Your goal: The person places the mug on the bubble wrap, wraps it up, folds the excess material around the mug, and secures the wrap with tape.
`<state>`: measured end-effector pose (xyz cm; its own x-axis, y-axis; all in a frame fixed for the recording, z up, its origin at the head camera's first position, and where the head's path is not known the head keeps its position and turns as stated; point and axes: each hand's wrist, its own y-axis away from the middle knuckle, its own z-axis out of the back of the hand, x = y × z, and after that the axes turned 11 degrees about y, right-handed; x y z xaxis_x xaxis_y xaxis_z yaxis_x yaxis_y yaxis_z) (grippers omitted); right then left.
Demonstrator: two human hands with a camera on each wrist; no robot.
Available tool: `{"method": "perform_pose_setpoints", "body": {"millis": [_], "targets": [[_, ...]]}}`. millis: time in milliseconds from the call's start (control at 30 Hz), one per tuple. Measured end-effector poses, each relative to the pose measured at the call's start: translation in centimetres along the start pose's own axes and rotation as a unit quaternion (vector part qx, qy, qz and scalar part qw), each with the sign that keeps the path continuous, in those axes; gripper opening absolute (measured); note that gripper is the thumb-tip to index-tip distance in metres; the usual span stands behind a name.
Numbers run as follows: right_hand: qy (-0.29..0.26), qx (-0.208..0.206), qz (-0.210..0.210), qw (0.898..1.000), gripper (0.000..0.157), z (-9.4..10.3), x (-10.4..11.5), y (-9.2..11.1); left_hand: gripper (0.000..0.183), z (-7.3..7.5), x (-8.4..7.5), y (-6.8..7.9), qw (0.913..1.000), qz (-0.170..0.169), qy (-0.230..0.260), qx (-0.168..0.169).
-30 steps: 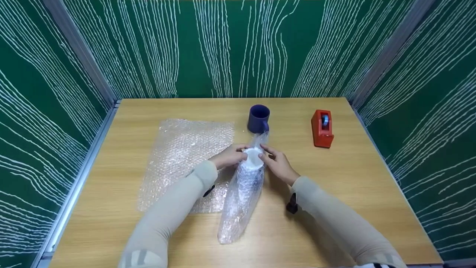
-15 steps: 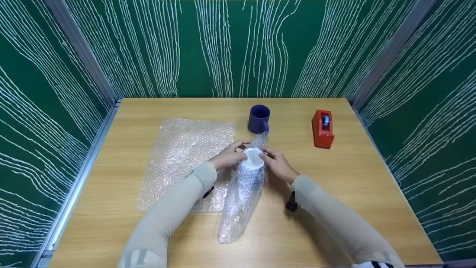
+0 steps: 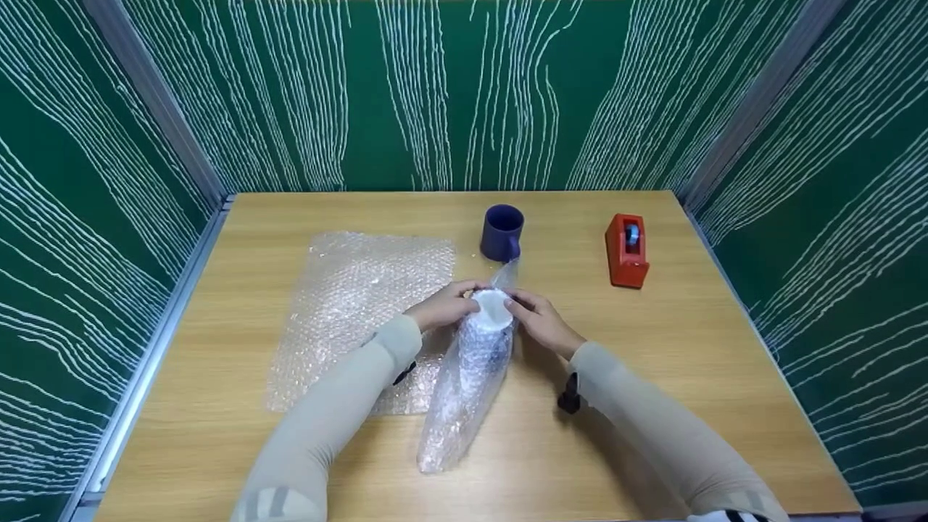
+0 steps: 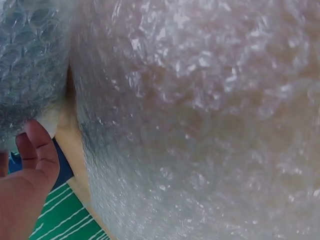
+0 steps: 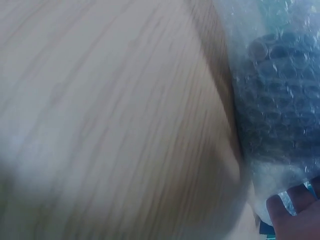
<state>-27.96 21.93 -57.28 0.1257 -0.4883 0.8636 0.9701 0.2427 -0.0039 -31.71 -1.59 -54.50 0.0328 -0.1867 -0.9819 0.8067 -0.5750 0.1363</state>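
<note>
A cylindrical thing with a white round end (image 3: 491, 310) lies rolled in bubble wrap (image 3: 467, 391) in the head view. Loose wrap extends toward the table's near edge, and a twisted tail points at the blue mug (image 3: 501, 233) behind. My left hand (image 3: 448, 303) grips the left side of the roll, thumb by the round end. From the right, my right hand (image 3: 542, 320) holds it with thumb and fingers at the rim. Through the wrap in the right wrist view, the body looks dark (image 5: 285, 100). Fingers behind the roll are partly hidden.
A flat bubble wrap sheet (image 3: 362, 312) lies to the left, partly under my left forearm. A red tape dispenser (image 3: 627, 250) stands at the back right. Green panels with white lines (image 3: 464, 94) enclose the wooden table (image 3: 696, 348) on several sides.
The near end of the loose wrap has shifted slightly left. Behind the roll, the twisted tail looks a little shorter. Both hands keep nearly the same place and hold.
</note>
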Motion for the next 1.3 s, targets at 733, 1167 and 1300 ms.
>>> {"method": "perform_pose_setpoints", "body": {"millis": [733, 1167, 1300], "targets": [[-0.107, -0.069, -0.269, 0.955, 0.075, 1.5, -0.7, -2.9, 0.057, 0.6, -0.2, -0.6, 0.9965, 0.019, -0.029, 0.075], [-0.129, -0.038, -0.262, 0.956, 0.031, 0.9, -0.4, -2.4, 0.051, 0.9, 0.2, -0.4, 0.995, 0.004, -0.056, 0.082], [-0.131, -0.053, -0.256, 0.956, 0.04, 0.8, -0.2, -2.2, 0.045, 0.7, 0.4, -0.3, 0.9962, -0.012, -0.075, 0.042]]}}
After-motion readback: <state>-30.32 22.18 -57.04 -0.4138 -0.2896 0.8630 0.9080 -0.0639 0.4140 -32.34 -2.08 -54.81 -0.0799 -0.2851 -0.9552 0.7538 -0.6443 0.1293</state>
